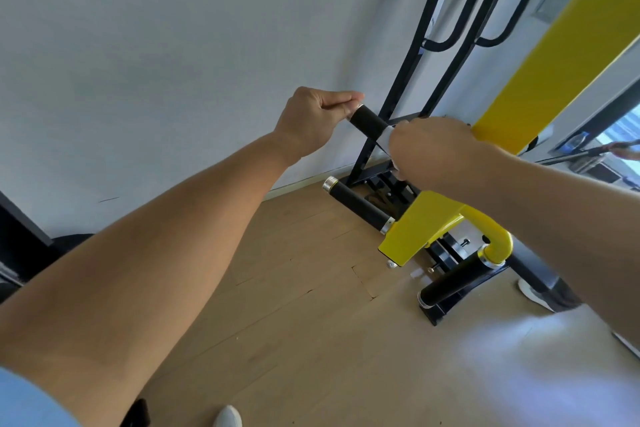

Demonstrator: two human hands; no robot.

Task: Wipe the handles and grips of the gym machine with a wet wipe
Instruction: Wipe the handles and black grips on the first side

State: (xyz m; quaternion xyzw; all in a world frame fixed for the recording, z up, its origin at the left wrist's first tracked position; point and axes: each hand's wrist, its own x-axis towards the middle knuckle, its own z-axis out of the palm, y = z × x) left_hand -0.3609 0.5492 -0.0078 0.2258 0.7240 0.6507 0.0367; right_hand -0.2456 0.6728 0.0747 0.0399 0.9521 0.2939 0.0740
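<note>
1. The wet wipe (387, 139) is a white band wrapped round the inner end of the upper black grip (369, 122), right where that grip meets the yellow arm (540, 55) of the gym machine.
2. My right hand (433, 152) is curled round the wipe and the grip under it; most of the wipe is hidden beneath my fingers, with only a strip showing at the edge of my hand and a bit more below it.
3. My left hand (311, 121) is at the free end of the same grip, thumb and fingers pinching the silver end cap (359, 107).
4. Below this grip a second black grip (360, 206) with silver collars sticks out from a yellow bracket (420, 225), apart from both my hands.
5. Lower right, a third black grip (450, 282) hangs from a curved yellow tube (498, 243), also untouched.
6. Behind my hands the machine's black frame (415, 55) rises against the pale wall (173, 45), its base sitting on the wooden floor (294, 305).
7. A white shoe tip (228, 416) shows at the bottom edge, and another white shoe (531, 293) lies on the floor at the right, near the machine's base.
8. A pale blue sleeve (20, 402) covers my left shoulder in the bottom left corner.
</note>
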